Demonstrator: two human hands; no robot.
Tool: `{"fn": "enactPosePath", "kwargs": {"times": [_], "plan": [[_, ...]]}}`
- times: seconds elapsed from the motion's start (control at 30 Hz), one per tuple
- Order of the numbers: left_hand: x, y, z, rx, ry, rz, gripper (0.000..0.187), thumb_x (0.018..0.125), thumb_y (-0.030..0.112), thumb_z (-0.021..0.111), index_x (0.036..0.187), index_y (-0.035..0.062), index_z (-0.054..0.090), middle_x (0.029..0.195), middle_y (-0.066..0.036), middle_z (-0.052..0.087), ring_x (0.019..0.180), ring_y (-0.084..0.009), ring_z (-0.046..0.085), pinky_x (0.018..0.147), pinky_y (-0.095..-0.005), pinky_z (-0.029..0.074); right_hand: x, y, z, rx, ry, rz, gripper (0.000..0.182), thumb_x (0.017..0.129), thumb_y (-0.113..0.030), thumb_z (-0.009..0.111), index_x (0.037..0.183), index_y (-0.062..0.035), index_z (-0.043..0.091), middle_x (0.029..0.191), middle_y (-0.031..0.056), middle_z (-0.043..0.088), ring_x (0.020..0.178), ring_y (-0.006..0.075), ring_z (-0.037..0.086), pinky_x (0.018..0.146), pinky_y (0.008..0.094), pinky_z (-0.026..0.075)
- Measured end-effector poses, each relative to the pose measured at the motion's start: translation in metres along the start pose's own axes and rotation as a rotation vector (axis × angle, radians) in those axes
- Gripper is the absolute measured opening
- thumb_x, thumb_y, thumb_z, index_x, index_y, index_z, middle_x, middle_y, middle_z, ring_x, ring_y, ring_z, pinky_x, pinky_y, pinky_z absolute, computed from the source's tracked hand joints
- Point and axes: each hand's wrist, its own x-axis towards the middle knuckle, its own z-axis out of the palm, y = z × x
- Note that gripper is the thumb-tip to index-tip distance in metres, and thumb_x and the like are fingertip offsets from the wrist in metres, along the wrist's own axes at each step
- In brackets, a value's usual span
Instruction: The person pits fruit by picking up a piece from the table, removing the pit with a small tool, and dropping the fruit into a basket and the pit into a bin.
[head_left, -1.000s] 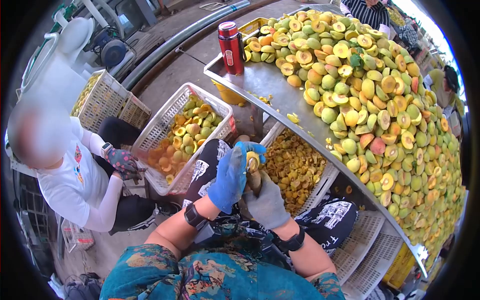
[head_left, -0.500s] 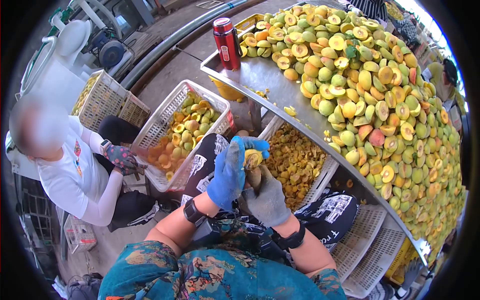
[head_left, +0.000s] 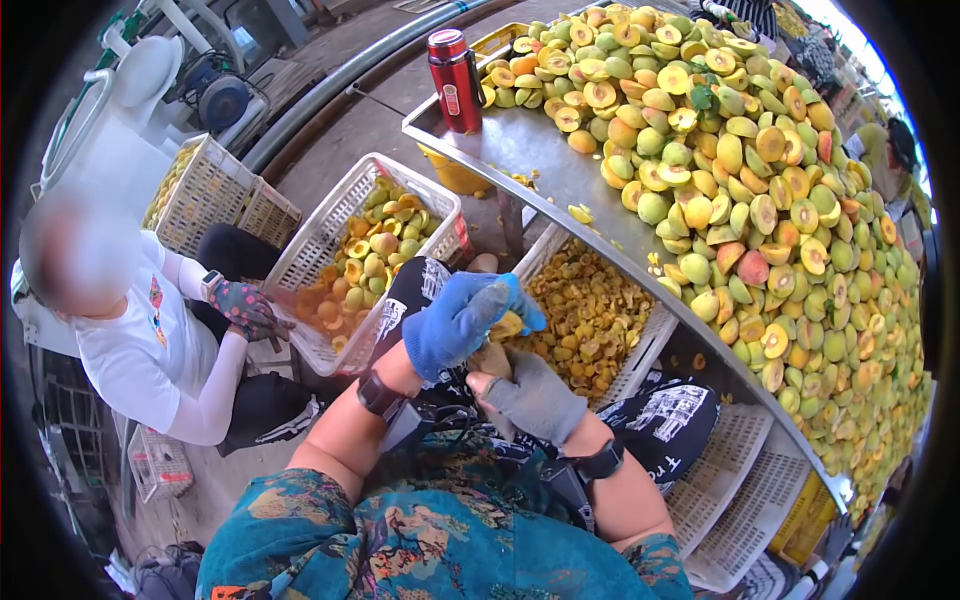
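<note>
- The right hand (head_left: 535,395), in a grey glove, is lowest in the head view, over the person's lap; its fingers curl under the left hand, and whether it grips anything cannot be told.
- The left hand (head_left: 460,318), in a blue glove, sits just above and touching the right one, its fingers closed round a halved yellow fruit (head_left: 507,325), whose cut edge shows between the fingertips.
- Both hands hover at the near-left edge of the white pit basket (head_left: 640,372), which stands under the table and is filled with small orange-brown scraps.
- Beside the person's left knee stands another white basket (head_left: 330,240), tilted, its floor holding green and orange fruit halves.
- At that basket's near-left corner a seated co-worker in a white top rests a patterned gloved hand (head_left: 245,310) on the rim.
- The steel table (head_left: 530,160) runs from the far left to the near right; its near edge passes just above the pit basket.
- A great heap of halved fruit (head_left: 760,190) covers most of the table, leaving its far-left corner bare.
- On that bare corner stands a red flask (head_left: 455,80), upright, just beside the heap's edge.
</note>
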Motion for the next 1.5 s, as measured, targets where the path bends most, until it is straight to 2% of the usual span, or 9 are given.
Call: {"fn": "enactPosePath", "kwargs": {"times": [0.27,0.4,0.47,0.6,0.73,0.87,1.07,1.3,1.5], "plan": [[0.020,-0.006,0.015,-0.593,0.167,-0.174,0.059,0.099,0.053,0.035,0.107,0.0011,0.060,0.088,-0.012,0.065,0.078,-0.0182,0.062,0.071,-0.0284,0.051,-0.006,-0.013,-0.003,0.184,-0.031,-0.097,0.023,0.090,-0.026,0.061,0.094,-0.0042,0.056,0.072,-0.0010,0.051,0.062,0.0076,0.047,0.057,0.0233,0.039],[0.022,-0.018,0.002,-0.691,0.284,-0.211,0.051,0.100,0.048,0.039,0.120,0.0044,0.056,0.099,-0.010,0.064,0.083,-0.0150,0.060,0.073,-0.0260,0.050,-0.002,0.000,-0.012,0.662,-0.278,-0.107,0.062,0.092,-0.059,0.050,0.109,-0.0004,0.061,0.073,0.0010,0.056,0.058,0.0076,0.049,0.054,0.0216,0.042],[0.015,-0.019,-0.007,0.186,0.186,0.203,0.048,0.101,0.045,0.041,0.125,0.0057,0.054,0.104,-0.006,0.061,0.088,-0.0124,0.058,0.076,-0.0261,0.051,-0.005,-0.008,-0.017,0.775,-0.260,-0.019,0.069,0.093,-0.061,0.045,0.113,0.0029,0.059,0.074,0.0016,0.056,0.061,0.0074,0.049,0.055,0.0204,0.041],[0.004,-0.011,-0.017,-0.188,0.202,-0.202,0.039,0.102,0.032,0.045,0.130,0.0068,0.050,0.113,-0.006,0.055,0.100,-0.0113,0.055,0.085,-0.0282,0.050,0.007,-0.010,-0.014,0.006,0.450,-0.263,0.040,0.101,-0.034,0.046,0.108,0.0024,0.060,0.082,0.0079,0.062,0.070,0.0162,0.056,0.066,0.0294,0.047],[0.003,-0.038,-0.022,0.885,0.253,0.417,0.025,0.100,0.018,0.049,0.121,0.0061,0.049,0.097,-0.002,0.052,0.093,-0.0107,0.053,0.081,-0.0256,0.047,0.015,-0.003,-0.018,-0.326,0.645,-0.437,0.027,0.096,-0.026,0.056,0.105,-0.0006,0.061,0.087,0.0191,0.063,0.081,0.0339,0.063,0.071,0.0389,0.049],[0.005,0.000,0.004,-0.202,0.388,-0.225,0.015,0.099,0.014,0.051,0.111,0.0056,0.050,0.092,-0.001,0.050,0.088,-0.0101,0.050,0.077,-0.0241,0.044,0.015,-0.005,-0.020,-0.445,0.646,-0.343,0.028,0.093,-0.028,0.061,0.103,-0.0018,0.061,0.092,0.0185,0.065,0.083,0.0385,0.063,0.070,0.0408,0.050],[-0.004,-0.002,-0.001,0.268,0.266,-0.036,0.014,0.099,0.016,0.049,0.104,0.0031,0.050,0.094,-0.004,0.051,0.087,-0.0113,0.049,0.079,-0.0253,0.042,0.025,0.002,-0.025,-0.597,0.669,-0.269,0.028,0.092,-0.036,0.059,0.102,-0.0107,0.064,0.092,0.0163,0.065,0.081,0.0379,0.064,0.069,0.0441,0.050],[0.017,-0.002,-0.094,0.722,0.748,0.568,0.015,0.098,0.013,0.048,0.102,0.0013,0.055,0.097,-0.012,0.053,0.089,-0.0214,0.053,0.084,-0.0311,0.044,0.019,0.022,-0.044,-0.927,0.572,0.095,0.035,0.089,-0.045,0.057,0.101,-0.0119,0.062,0.092,0.0151,0.064,0.080,0.0365,0.064,0.068,0.0483,0.050],[0.060,0.008,-0.199,1.524,0.686,-0.084,0.037,0.089,0.040,0.060,0.108,0.0080,0.064,0.102,-0.016,0.064,0.099,-0.0321,0.060,0.086,-0.0366,0.046,0.002,0.007,-0.055,-0.870,0.629,0.090,0.037,0.088,-0.047,0.056,0.099,-0.0117,0.061,0.092,0.0148,0.064,0.080,0.0377,0.064,0.069,0.0486,0.051]]}}
